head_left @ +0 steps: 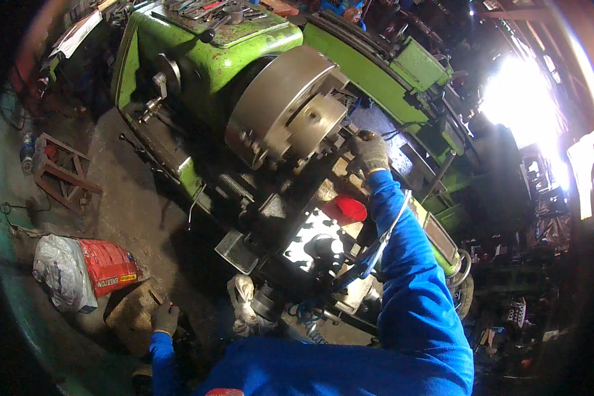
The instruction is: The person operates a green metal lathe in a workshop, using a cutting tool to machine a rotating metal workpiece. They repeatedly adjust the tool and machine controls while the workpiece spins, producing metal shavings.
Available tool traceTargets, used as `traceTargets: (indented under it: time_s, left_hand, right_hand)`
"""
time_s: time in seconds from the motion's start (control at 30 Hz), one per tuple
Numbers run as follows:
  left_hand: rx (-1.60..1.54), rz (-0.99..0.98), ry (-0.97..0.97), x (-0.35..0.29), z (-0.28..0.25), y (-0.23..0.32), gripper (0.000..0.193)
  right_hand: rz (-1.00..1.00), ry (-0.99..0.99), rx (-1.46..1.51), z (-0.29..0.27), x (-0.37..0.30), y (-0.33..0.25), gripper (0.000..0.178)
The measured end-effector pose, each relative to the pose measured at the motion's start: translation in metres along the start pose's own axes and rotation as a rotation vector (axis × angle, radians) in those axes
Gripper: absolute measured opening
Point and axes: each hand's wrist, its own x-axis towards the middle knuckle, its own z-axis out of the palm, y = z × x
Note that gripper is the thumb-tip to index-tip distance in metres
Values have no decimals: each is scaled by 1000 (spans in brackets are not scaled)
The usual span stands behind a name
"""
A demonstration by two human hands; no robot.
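In the head view, 2 gloved hands show. The right hand (371,152) is just beside the chuck (270,99) of the green lathe (162,49), fingers curled; I cannot tell whether its grip is clenched on anything. A metal disc (322,127) sits at the chuck's front face. Below lie the toolpost (302,241) and a red cup-shaped thing (351,208). The left hand (165,319) is down by a wood block (127,320) (its grip is also unclear), near 1 red-and-white sack (105,267).
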Motion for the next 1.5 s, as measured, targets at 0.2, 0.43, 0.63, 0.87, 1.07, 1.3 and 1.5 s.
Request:
traceTargets:
  time_s: [0.2, 0.43, 0.63, 0.87, 1.07, 1.3, 1.5]
  left_hand:
    - [46, 7, -76, 10, 32, -38, 44]
    - [3, -10, -58, 3, 44, -51, 46]
    - [-127, 16, -103, -7, 53, -84, 42]
    - [-215, -73, -181, -10, 69, -111, 40]
    - [-213, -97, -178, -7, 83, -125, 39]
    - [-232, -40, -152, 17, 87, -127, 38]
    - [-343, -117, -125, 14, 87, -114, 42]
  right_hand:
    - [-166, 74, -207, 9, -5, 3, 36]
    - [78, -98, -286, -3, 1, -29, 37]
    - [-108, -25, -526, 22, 59, -11, 50]
    - [34, -187, -279, 14, 62, -1, 53]
    - [52, 21, -318, -7, 53, -3, 43]
    - [19, -98, -258, 7, 51, 3, 43]
    - [-1, 13, 51, 4, 3, -27, 25]
